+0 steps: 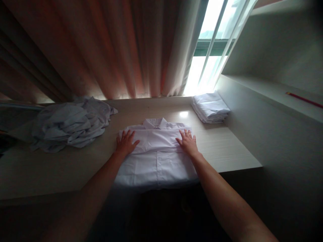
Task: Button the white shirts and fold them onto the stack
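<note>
A white collared shirt (pixel 156 158) lies flat on the pale wooden table (pixel 227 148), collar away from me, its lower part hanging over the near edge. My left hand (pixel 125 142) rests flat on the shirt's left side with fingers spread. My right hand (pixel 188 142) lies flat on the right side, fingers spread too. Both hands press on a folded band across the shirt's upper part. Neither hand holds anything.
A loose heap of pale shirts (pixel 70 122) sits at the left of the table. A neat stack of folded white shirts (pixel 210 107) stands at the back right by the window (pixel 214 50). Curtains (pixel 113 47) hang behind. A shelf (pixel 277 90) with a red pencil (pixel 304 99) is on the right.
</note>
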`<state>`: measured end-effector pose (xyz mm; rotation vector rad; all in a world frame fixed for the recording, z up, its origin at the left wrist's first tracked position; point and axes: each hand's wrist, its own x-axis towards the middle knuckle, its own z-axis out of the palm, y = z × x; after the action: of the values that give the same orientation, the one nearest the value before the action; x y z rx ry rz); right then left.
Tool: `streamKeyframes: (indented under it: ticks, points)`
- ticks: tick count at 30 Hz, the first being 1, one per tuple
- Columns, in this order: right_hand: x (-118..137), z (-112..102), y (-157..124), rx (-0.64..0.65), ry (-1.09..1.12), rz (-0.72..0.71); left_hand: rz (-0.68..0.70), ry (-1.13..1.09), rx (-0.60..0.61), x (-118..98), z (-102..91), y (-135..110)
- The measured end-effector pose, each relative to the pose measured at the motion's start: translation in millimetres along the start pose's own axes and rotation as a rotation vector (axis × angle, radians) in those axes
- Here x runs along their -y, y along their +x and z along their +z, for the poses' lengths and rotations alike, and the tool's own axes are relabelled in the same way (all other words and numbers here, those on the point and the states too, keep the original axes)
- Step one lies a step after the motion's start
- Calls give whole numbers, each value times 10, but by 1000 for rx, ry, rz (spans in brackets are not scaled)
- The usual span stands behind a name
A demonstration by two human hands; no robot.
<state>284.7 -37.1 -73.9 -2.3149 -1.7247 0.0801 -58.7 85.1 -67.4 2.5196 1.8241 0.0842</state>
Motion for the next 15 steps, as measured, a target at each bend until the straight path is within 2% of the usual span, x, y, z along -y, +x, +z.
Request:
streamKeyframes:
  ticks: [5, 10, 13, 15]
  points:
    - [-5, 119, 63, 145, -70, 53, -3, 6, -3, 79, 122, -20]
    - [-14, 176, 45, 130, -98, 44, -3, -38, -17, 111, 119, -30]
    - [-6, 163, 23, 88, -82, 35, -36, -78, -8, 53, -6, -79]
    - [4, 137, 2, 46, -60, 40, -43, -134, -54, -73, -196, -237]
